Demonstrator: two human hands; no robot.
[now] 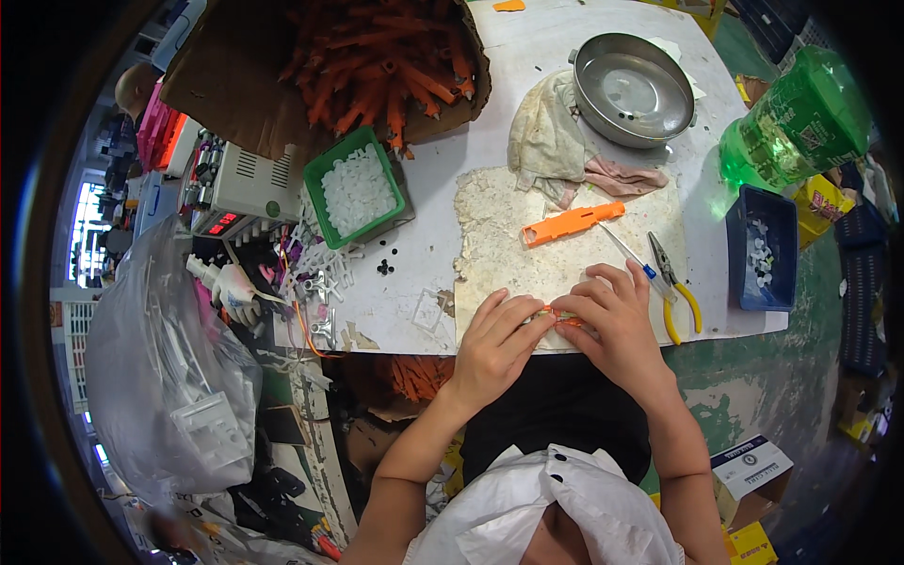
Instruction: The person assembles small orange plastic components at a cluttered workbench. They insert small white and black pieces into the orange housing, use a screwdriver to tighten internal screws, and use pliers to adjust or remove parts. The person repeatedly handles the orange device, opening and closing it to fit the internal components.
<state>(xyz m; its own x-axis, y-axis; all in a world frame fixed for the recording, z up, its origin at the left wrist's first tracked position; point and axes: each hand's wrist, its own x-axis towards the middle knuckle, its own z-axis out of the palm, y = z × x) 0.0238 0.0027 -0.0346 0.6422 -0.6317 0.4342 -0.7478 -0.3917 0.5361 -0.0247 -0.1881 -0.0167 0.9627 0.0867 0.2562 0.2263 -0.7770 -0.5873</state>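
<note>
1. Right now both hands meet at the near edge of the desk: the left hand and the right hand have their fingers curled in, pinching a small orange part between them; the fingers hide most of it.
2. Because the part sits just over the desk's near edge, a slipped pinch would likely send it off into the lap or onto the floor.
3. Just beside the right hand lie yellow-handled pliers and a thin blue-tipped tool; an outward sweep of the wrist could knock them over the edge.
4. An orange handled tool lies near, beyond the fingers.
5. Open room is the worn mat ahead; the green tray of white pieces and the steel bowl stand well apart.
</note>
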